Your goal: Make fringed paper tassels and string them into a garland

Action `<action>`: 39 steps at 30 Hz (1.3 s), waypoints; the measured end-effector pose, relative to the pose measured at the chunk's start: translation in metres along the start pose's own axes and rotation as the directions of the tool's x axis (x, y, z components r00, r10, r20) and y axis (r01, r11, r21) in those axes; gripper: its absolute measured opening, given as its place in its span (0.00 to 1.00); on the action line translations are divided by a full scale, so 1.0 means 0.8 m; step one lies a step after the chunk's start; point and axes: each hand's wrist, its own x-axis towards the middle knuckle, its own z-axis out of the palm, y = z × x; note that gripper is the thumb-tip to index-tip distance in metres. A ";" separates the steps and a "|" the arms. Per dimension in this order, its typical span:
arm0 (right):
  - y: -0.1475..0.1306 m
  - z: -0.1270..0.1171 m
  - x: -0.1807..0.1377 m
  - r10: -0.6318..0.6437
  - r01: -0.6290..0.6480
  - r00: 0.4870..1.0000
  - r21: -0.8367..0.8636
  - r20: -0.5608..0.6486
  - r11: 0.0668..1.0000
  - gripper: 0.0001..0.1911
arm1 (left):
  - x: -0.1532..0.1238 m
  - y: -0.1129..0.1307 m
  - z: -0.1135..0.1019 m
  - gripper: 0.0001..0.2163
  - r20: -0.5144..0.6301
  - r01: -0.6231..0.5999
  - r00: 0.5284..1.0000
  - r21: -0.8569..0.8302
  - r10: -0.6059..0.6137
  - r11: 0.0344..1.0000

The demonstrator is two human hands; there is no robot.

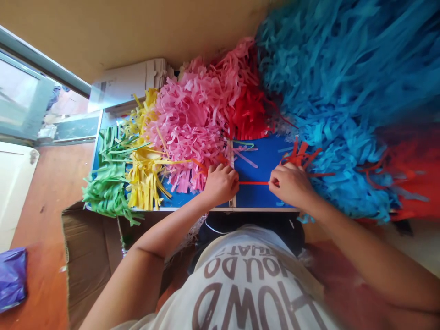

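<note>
A thin red paper strip [253, 183] is stretched level between my two hands above the blue table top [261, 160]. My left hand [222, 183] is closed in a pinch on the strip's left end. The strip's right end is pinched in my right hand [292, 183], which also grips a bunch of loose red strips [299, 156] fanning up behind it. A narrow wooden slat [232, 160] runs up the table between the hands.
Heaps of cut paper fringe cover the table: green [108, 183] and yellow [144, 169] at left, pink [195, 114] and red [249, 114] in the middle, a big blue mass [343, 91] at right. An open cardboard box [91, 256] sits on the floor, lower left.
</note>
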 end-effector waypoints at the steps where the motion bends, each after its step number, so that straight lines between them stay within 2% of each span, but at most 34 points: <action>1: -0.003 -0.004 0.002 0.010 -0.009 1.000 -0.027 0.029 1.000 0.07 | 0.001 0.001 -0.001 0.05 -0.005 -0.067 0.998 0.010 0.067 0.998; 3: -0.010 -0.010 0.002 -0.013 0.015 0.999 -0.062 0.031 0.998 0.03 | 0.001 0.004 -0.001 0.09 -0.021 -0.209 0.978 0.026 0.210 0.978; 5: -0.017 -0.011 -0.002 -0.146 0.145 0.989 -0.083 -0.010 0.986 0.05 | 0.002 0.006 -0.001 0.11 -0.029 -0.284 0.958 0.046 0.285 0.958; 8: -0.027 -0.002 -0.008 -0.396 0.383 0.914 -0.134 -0.085 0.914 0.08 | 0.003 0.008 -0.002 0.13 -0.018 -0.306 0.951 0.053 0.308 0.950; 13: -0.027 0.020 0.003 -0.548 0.489 0.822 -0.303 -0.153 0.818 0.16 | 0.012 0.015 0.011 0.13 -0.080 -0.283 0.955 0.057 0.287 0.957; 15: -0.026 0.023 0.012 -0.556 0.492 0.815 -0.311 -0.165 0.813 0.16 | 0.017 0.016 0.019 0.14 -0.138 -0.277 0.949 0.071 0.285 0.958; 18: -0.035 0.010 0.014 -0.474 0.426 0.854 -0.234 -0.216 0.874 0.15 | 0.020 0.017 0.012 0.14 -0.282 -0.289 0.907 0.125 0.313 0.949; 20: -0.049 -0.011 0.002 -0.383 0.372 0.883 -0.091 -0.271 0.924 0.13 | 0.012 0.020 -0.010 0.11 -0.412 -0.304 0.844 0.161 0.344 0.939; 22: -0.066 -0.043 -0.014 -0.265 0.321 0.923 0.180 -0.279 0.930 0.11 | -0.003 0.026 -0.046 0.07 -0.519 -0.359 0.762 0.160 0.388 0.920; 24: -0.080 -0.078 -0.025 -0.144 0.194 0.981 0.540 -0.134 0.819 0.14 | -0.018 0.034 -0.086 0.04 -0.571 -0.459 0.688 0.136 0.448 0.878; 25: -0.085 -0.093 -0.027 -0.121 0.099 0.993 0.694 -0.018 0.713 0.15 | -0.024 0.039 -0.104 0.04 -0.584 -0.509 0.655 0.129 0.480 0.851; 27: -0.091 -0.113 -0.025 -0.164 -0.115 0.963 0.875 0.215 0.471 0.18 | -0.028 0.047 -0.128 0.05 -0.590 -0.567 0.626 0.103 0.509 0.817; 29: -0.096 -0.115 -0.020 -0.216 -0.271 0.919 0.927 0.329 0.259 0.20 | -0.028 0.055 -0.134 0.07 -0.601 -0.558 0.648 0.044 0.468 0.829; 31: -0.103 -0.104 -0.017 -0.179 -0.329 0.924 0.941 0.338 0.082 0.20 | -0.028 0.060 -0.126 0.07 -0.645 -0.516 0.664 -0.031 0.377 0.856; 34: -0.114 -0.079 -0.023 -0.011 -0.276 0.961 0.956 0.276 -0.094 0.18 | -0.030 0.070 -0.105 0.06 -0.736 -0.453 0.650 -0.178 0.188 0.873; 36: -0.122 -0.064 -0.030 0.137 -0.220 0.961 0.964 0.241 -0.148 0.19 | -0.034 0.078 -0.092 0.06 -0.730 -0.387 0.682 -0.322 0.033 0.864; 39: -0.130 -0.049 -0.038 0.347 -0.175 0.912 0.972 0.221 -0.160 0.20 | -0.040 0.091 -0.080 0.07 -0.651 -0.268 0.744 -0.501 -0.154 0.823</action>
